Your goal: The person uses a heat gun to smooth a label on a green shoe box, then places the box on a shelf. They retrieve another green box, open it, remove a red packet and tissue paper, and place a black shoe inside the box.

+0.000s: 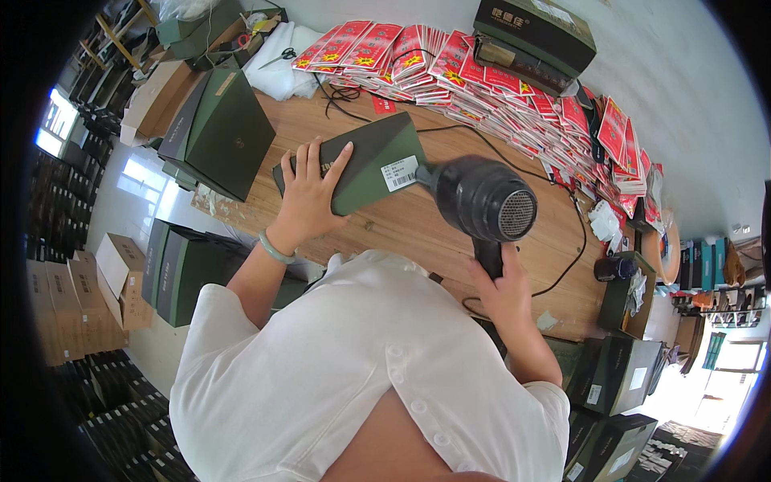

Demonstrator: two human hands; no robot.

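Note:
A dark green and black cardboard box (377, 150) lies at an angle on the wooden table in front of me. A white barcode label (399, 173) is stuck on its green side. My left hand (309, 189) rests on the black part of this box with its fingers spread; a pale bangle circles the wrist. In my right hand (504, 281) is the handle of a black hair dryer (474, 197). The dryer's nozzle points left, right at the label's edge; whether it touches cannot be told.
Red printed packets (482, 88) cover the table's back edge in a long heap. A black cord (580, 233) curves across the tabletop (353, 241). Green boxes (225, 132) stand at the left, and more are stacked on the right. Scissors (281, 57) lie on white wrapping at the back.

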